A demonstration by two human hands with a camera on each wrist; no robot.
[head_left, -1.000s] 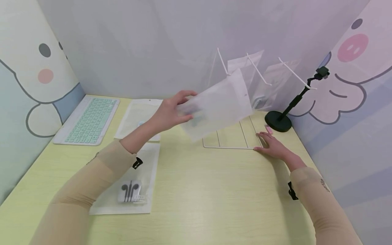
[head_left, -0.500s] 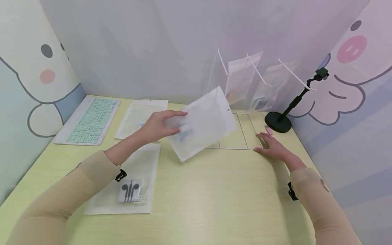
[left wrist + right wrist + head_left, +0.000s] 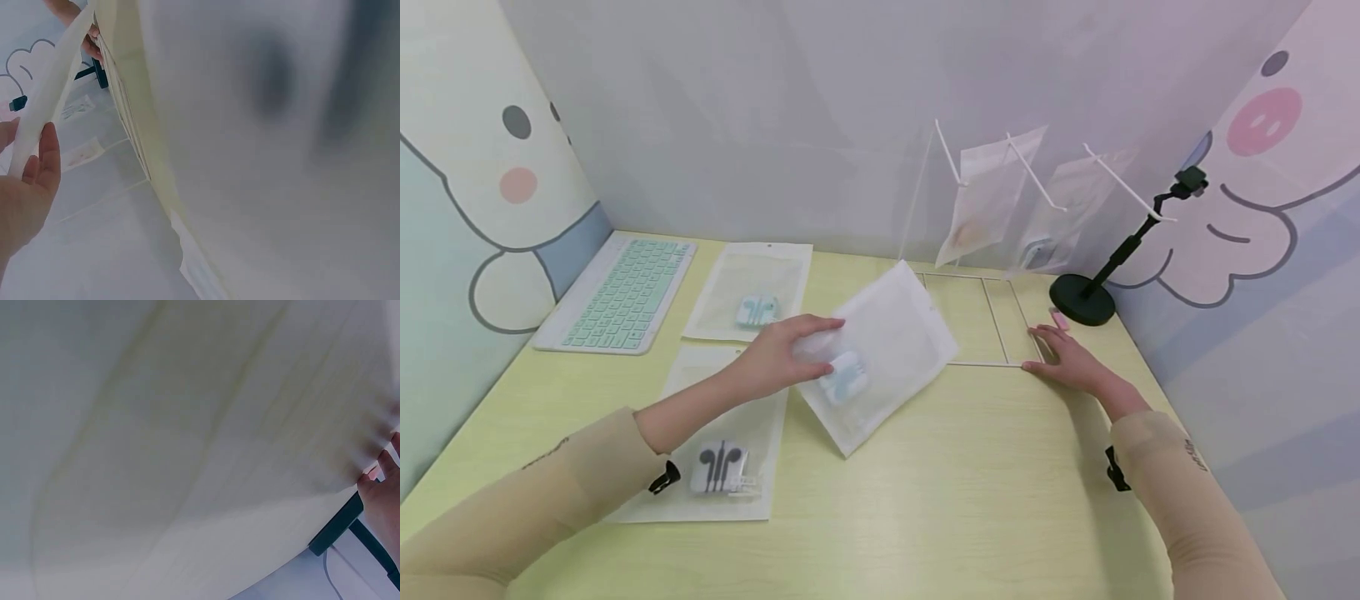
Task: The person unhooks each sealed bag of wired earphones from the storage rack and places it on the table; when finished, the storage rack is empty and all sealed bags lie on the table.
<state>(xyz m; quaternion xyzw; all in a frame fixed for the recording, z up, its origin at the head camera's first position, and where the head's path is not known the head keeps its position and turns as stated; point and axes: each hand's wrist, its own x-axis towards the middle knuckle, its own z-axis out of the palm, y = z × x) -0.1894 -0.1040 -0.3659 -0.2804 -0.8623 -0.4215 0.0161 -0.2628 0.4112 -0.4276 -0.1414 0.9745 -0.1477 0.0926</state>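
Note:
My left hand (image 3: 772, 357) pinches the left edge of a translucent white pouch (image 3: 904, 329), thumb in front and fingers behind. A white-and-blue boxed pair of earphones (image 3: 847, 377) shows inside its lower part. The pouch is tilted close over the table; the left wrist view has its edge (image 3: 45, 103) between thumb and fingers. My right hand (image 3: 1070, 360) rests at the front right corner of a white wire rack's base (image 3: 985, 364), fingers spread. In the right wrist view only the fingers of that hand (image 3: 384, 484) show, at the right edge.
Two more pouches lie at left, one with blue earphones (image 3: 757, 311), one with dark earphones (image 3: 719, 467). A keyboard (image 3: 625, 296) lies far left. Pouches (image 3: 996, 187) hang from the rack's prongs (image 3: 1033, 173). Behind my right hand stand a black stand (image 3: 1082, 298) and a small pink item (image 3: 1059, 318).
My left hand has brought the pouch down and left, away from the rack's prongs toward the table. The right hand stays at the rack's corner.

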